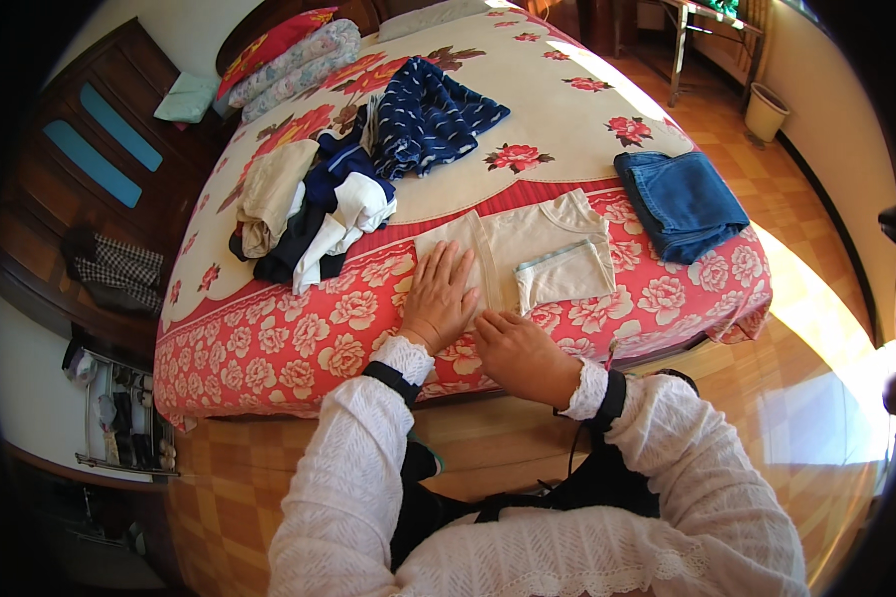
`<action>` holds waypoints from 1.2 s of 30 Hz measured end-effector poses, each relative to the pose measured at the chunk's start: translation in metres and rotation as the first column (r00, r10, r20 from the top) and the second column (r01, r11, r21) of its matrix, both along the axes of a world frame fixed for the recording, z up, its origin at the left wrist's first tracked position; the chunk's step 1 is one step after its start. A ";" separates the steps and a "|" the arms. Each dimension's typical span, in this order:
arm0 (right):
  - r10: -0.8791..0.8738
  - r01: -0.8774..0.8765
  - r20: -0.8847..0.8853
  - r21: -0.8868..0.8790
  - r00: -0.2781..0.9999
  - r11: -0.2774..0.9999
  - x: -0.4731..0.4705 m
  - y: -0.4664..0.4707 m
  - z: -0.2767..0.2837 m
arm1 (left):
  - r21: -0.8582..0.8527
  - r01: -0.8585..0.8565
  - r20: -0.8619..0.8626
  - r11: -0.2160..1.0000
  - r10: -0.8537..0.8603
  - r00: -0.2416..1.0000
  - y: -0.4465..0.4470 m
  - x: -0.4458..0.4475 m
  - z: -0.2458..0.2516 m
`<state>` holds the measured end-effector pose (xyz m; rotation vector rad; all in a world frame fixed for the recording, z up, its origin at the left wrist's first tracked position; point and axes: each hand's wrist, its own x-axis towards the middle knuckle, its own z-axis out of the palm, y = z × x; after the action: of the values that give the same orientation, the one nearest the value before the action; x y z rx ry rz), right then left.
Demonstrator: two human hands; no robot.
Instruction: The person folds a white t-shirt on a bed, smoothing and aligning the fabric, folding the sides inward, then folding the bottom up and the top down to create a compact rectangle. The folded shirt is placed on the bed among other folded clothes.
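Observation:
A cream shirt (523,224) lies partly folded at the near edge of the bed, its neckline towards the right and a sleeve turned in with a pale trim. Flat on its left part rests my left hand (442,291), palm down, fingers slightly apart. My right hand (519,351) is at the shirt's near edge, fingers curled; whether cloth is between them is hard to tell. Folded blue jeans (679,201) lie to the right. Beyond my left hand is a pile with beige trousers or similar cloth (276,186), a white garment (351,216) and a navy patterned garment (433,119).
The bed has a red and cream floral cover (343,313). A folded quilt (299,67) and a red pillow (276,45) lie at its far left. A waste bin (767,112) and a table (717,15) stand beyond its right side. A shoe rack (123,418) is at left.

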<state>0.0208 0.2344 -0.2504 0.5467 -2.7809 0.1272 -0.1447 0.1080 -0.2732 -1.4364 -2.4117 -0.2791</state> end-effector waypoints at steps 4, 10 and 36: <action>0.098 -0.106 -0.047 -0.209 0.994 0.972 -0.002 0.008 0.004 | -0.007 0.004 0.064 1.000 -0.003 0.998 0.000 -0.004 0.000; -0.108 0.030 -0.272 -0.275 0.956 0.961 -0.005 0.041 0.016 | 0.227 -0.137 0.171 0.964 0.099 0.980 -0.014 -0.006 -0.005; -0.530 0.532 0.216 -0.628 0.820 0.568 -0.026 0.166 0.005 | 0.435 -0.443 0.883 0.784 -0.467 0.042 -0.036 -0.014 0.029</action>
<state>-0.0048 0.4003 -0.2455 -0.4883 -2.4963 0.9378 -0.1591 0.0717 -0.2444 -0.8419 -2.4603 -2.7533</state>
